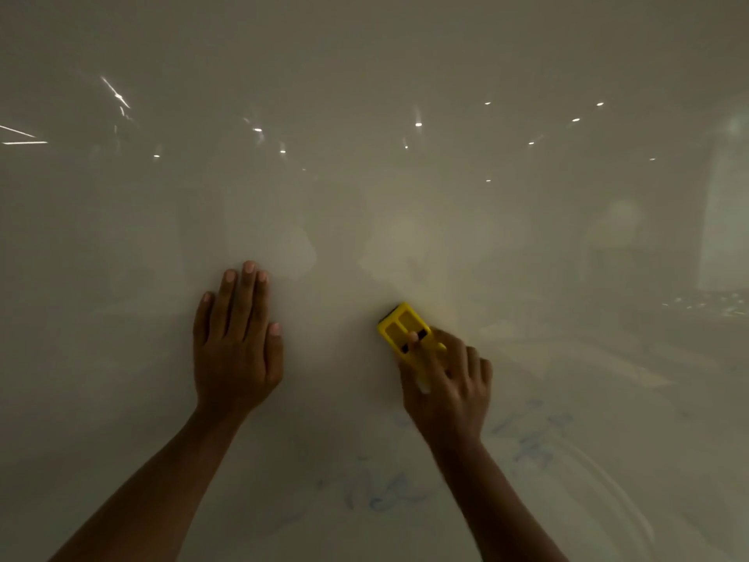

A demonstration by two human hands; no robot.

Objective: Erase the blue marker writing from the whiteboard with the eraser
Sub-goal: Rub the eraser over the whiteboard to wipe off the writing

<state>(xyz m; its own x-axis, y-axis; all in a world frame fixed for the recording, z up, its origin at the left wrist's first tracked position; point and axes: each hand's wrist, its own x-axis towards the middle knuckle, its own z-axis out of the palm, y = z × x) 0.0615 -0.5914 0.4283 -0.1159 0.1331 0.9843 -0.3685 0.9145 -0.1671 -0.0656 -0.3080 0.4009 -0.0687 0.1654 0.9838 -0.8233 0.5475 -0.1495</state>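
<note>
Pressing a yellow plastic eraser with a dark pad against the glossy white whiteboard, the right hand grips its lower end, fingers curled over the back. The left hand lies flat and open on the board, fingers together, holding nothing, well to the eraser's left. Faint, smeared blue marker writing remains below both hands, with more beside the right wrist.
</note>
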